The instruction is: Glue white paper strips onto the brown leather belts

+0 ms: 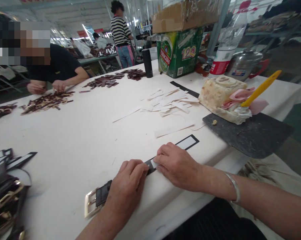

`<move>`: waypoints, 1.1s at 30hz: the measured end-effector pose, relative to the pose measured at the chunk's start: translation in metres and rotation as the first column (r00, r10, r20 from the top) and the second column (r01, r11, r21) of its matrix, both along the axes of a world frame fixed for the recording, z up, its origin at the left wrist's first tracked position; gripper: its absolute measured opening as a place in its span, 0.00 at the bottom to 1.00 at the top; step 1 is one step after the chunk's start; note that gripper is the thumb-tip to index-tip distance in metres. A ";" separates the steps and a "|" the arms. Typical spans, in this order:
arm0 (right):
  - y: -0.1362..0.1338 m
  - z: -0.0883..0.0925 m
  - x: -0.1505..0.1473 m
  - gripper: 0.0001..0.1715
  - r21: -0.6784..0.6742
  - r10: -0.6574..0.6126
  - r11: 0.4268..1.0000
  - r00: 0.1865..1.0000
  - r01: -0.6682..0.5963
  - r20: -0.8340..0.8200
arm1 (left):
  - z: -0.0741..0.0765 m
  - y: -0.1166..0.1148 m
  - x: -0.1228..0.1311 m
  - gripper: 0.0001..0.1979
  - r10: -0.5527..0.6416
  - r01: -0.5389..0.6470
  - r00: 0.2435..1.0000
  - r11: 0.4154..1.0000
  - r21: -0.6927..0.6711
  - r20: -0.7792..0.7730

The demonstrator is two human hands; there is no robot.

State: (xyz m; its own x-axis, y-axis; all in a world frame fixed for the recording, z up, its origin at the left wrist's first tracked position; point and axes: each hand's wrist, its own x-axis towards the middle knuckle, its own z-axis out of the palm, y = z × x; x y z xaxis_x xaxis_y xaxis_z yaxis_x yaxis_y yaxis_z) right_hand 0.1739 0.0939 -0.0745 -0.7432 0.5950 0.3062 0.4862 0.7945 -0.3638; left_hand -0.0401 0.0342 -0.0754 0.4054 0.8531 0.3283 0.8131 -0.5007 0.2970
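Note:
A black belt piece (148, 168) lies slantwise near the table's front edge, with a gold-coloured buckle (87, 204) at its left end. On its right part is a white strip (187, 143), framed by the black border. My left hand (129, 186) is closed over the belt between the buckle and the strip, its fingertips pressed down on it. My right hand (179, 166) has its fingers together at the near end of the white strip, touching it. The two hands' fingertips are close together but apart.
Loose white strips (168, 103) lie beyond my hands. A roll (219, 95) with a yellow-handled tool rests by a dark mat (253, 136) on the right. Buckled belts (9, 193) are heaped at left. A co-worker (62, 63) handles brown pieces across the table. A green box (179, 51) stands behind.

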 end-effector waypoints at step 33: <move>0.034 0.019 -0.002 0.18 -0.308 0.105 0.950 0.983 -0.054 0.152 | -0.009 0.002 -0.005 0.17 -0.004 0.005 0.991 1.000 0.004 -0.133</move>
